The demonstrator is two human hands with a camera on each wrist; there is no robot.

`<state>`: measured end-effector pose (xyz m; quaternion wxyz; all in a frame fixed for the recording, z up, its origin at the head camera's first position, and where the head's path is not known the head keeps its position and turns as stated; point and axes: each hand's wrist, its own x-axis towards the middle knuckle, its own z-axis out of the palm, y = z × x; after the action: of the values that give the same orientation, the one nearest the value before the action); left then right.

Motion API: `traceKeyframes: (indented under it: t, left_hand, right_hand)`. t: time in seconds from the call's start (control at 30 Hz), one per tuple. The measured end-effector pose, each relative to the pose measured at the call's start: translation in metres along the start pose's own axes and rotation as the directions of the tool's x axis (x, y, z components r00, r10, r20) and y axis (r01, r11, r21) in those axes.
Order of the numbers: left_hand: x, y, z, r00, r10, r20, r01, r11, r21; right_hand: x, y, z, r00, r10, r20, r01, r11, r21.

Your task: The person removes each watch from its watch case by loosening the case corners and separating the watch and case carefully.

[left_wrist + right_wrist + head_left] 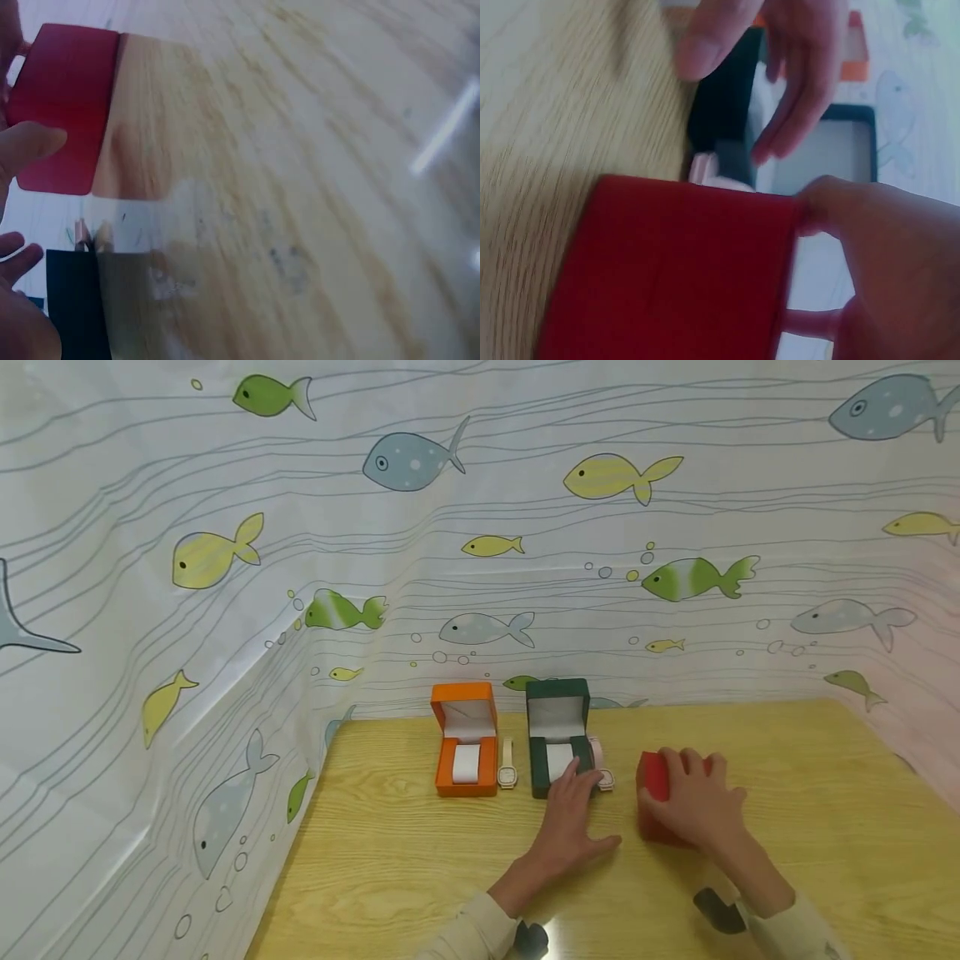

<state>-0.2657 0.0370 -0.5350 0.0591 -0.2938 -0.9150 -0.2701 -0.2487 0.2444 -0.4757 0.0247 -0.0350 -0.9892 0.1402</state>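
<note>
My right hand (701, 802) grips a closed red box (654, 777) from above, its thumb on the near left edge and its fingers over the top. In the right wrist view, that red box (675, 262) fills the lower part. Spread and holding nothing, my left hand (564, 828) reaches over the front of an open dark green watch box (557, 688) with a white cushion inside. A watch with a pink strap (596, 748) lies along that box's right side, partly behind my left fingertips.
To the left, an orange watch box (463, 692) stands open with a white cushion in it. A pale cream watch (507, 776) lies between the orange and green boxes. A fish-patterned sheet (495, 585) rises behind and beside the wooden table (390, 877).
</note>
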Motion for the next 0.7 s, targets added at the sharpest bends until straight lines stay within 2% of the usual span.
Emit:
traceKeyframes:
  t: [0.23,0.4,0.7]
  left_hand:
    - [-0.002,-0.002,0.006,1.000,0.013,0.010,-0.013,1.000,0.012]
    - [-0.004,-0.001,0.004,0.999,0.035,0.017,-0.036,0.998,0.053]
    - [-0.009,-0.006,0.003,0.993,0.105,0.046,-0.110,0.985,0.132]
  right_hand:
    - [-0.013,-0.017,-0.005,0.999,-0.034,0.033,0.034,0.999,-0.011]
    - [-0.019,-0.026,-0.010,0.994,-0.074,0.075,0.075,0.997,-0.007]
    - [-0.028,-0.035,-0.009,0.989,-0.113,0.095,0.112,0.994,0.018]
